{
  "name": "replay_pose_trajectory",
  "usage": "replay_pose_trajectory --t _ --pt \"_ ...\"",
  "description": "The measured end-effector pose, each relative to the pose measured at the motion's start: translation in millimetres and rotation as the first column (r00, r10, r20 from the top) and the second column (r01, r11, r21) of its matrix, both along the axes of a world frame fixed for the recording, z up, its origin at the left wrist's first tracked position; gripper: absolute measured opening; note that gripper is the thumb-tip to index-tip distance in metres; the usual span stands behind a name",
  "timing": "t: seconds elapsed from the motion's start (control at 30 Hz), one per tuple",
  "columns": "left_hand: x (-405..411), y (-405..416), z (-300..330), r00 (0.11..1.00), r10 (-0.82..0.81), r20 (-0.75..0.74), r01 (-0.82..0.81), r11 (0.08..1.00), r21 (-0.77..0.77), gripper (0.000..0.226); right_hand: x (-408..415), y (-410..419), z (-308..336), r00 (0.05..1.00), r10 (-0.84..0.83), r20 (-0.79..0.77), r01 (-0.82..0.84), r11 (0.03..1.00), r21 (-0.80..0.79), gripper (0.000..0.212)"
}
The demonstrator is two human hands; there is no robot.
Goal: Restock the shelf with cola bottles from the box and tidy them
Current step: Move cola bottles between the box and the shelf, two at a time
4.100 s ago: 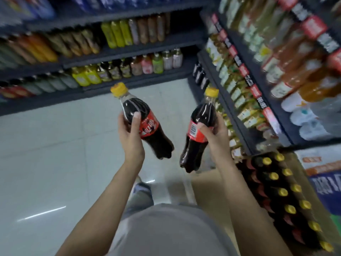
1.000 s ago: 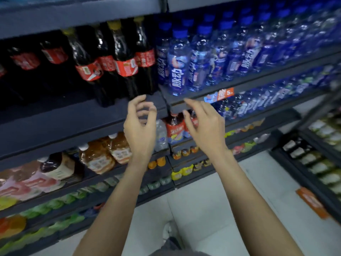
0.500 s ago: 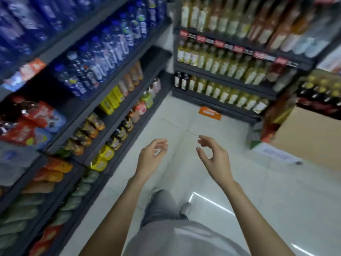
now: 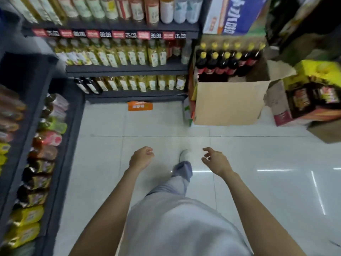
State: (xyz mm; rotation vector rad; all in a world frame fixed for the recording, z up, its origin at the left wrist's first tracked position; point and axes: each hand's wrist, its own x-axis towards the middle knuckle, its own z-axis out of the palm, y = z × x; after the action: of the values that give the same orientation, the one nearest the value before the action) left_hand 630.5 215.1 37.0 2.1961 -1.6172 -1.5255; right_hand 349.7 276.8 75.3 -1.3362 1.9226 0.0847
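The dark cola bottles with yellow caps and red labels (image 4: 224, 60) are up around 1 o'clock, standing upright in two rows inside the open brown cardboard box (image 4: 227, 103) that sits on the glossy white tiled floor (image 4: 103, 163). Neither hand is anywhere near them, they're well apart from the box. The left hand (image 4: 140, 157) is at about 11 o'clock from the bottom centre, grip loosely curled with nothing in it. The right hand (image 4: 215, 160) is at about 1 o'clock, fingers relaxed and a bit spread, also holding nothing. Both just hang over the floor in front of the body, with a leg in light grey trousers (image 4: 181, 177) and a white shoe (image 4: 183, 155) stepping forward between them. Just left of the box at 12 o'clock is a dark shelf unit (image 4: 127, 68) packed with yellowish-green labelled bottles (image 4: 114, 56) and a strip of red and black price tags (image 4: 108, 34) above them, plus a small orange sign (image 4: 140, 105) lying on the floor at its base. Over at 9 o'clock another dark shelf (image 4: 60, 145) runs down the side with blurry mixed drinks. At 2 to 3 o'clock there's a yellow and black printed carton (image 4: 317, 93) beside the box, and a blue and white carton (image 4: 238, 15) stacked above it.
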Motion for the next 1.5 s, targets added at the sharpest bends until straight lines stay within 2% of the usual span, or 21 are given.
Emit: replay_pose_trajectory --t 0.13,0.27,0.4,0.57,0.67,0.8,0.93,1.07,1.27,1.4,1.5 --pt "-71.3 -62.9 0.8 1.0 -0.019 -0.011 0.019 0.999 -0.031 0.026 -86.2 -55.5 12.3 0.996 -0.082 -0.037 0.084 0.996 0.029 0.038" --pt "-133.6 -120.4 7.4 0.999 -0.027 -0.03 0.025 0.998 -0.065 0.022 -156.2 -121.1 21.1 0.959 -0.283 0.018 0.284 0.955 -0.083 0.03" --pt "-194.6 -174.5 7.7 0.996 -0.083 0.014 0.084 0.994 -0.077 0.02 -213.7 -188.2 13.8 0.924 -0.375 0.076 0.383 0.911 -0.152 0.027" --pt "-278.8 -242.4 3.3 0.994 -0.104 0.024 0.107 0.982 -0.157 0.021 -277.7 -282.8 -14.5 0.946 -0.305 0.109 0.322 0.92 -0.223 0.03" --pt "-331.5 -278.7 -0.5 0.999 0.007 -0.033 -0.013 0.981 -0.194 0.027 -306.1 -335.5 -34.5 0.951 -0.253 0.177 0.289 0.931 -0.222 0.038" --pt "-396.5 -325.8 -22.3 0.982 0.146 -0.122 -0.168 0.966 -0.199 0.037 -328.3 -390.1 -73.0 0.975 -0.145 0.167 0.176 0.966 -0.188 0.048" --pt "-440.4 -361.3 -53.7 0.969 0.211 -0.128 -0.237 0.941 -0.243 0.05 -333.2 -428.3 -115.1 0.969 -0.123 0.215 0.172 0.958 -0.228 0.07" --pt "-463.8 -373.7 -81.8 0.97 0.236 -0.055 -0.24 0.907 -0.346 0.059 -334.2 -446.4 -148.2 0.968 -0.051 0.246 0.129 0.941 -0.312 0.079" --pt "-483.4 -371.3 -105.2 0.951 0.308 -0.021 -0.294 0.882 -0.37 0.072 -338.0 -453.0 -157.3 0.969 0.028 0.247 0.076 0.912 -0.402 0.064" --pt "-507.7 -377.1 -97.4 0.924 0.372 0.091 -0.314 0.871 -0.377 0.083 -354.0 -435.5 -149.8 0.957 -0.043 0.286 0.167 0.89 -0.424 0.065" --pt "-523.3 -383.3 -97.9 0.894 0.429 0.126 -0.348 0.845 -0.405 0.08 -368.4 -429.0 -143.2 0.951 -0.113 0.288 0.226 0.891 -0.394 0.067"
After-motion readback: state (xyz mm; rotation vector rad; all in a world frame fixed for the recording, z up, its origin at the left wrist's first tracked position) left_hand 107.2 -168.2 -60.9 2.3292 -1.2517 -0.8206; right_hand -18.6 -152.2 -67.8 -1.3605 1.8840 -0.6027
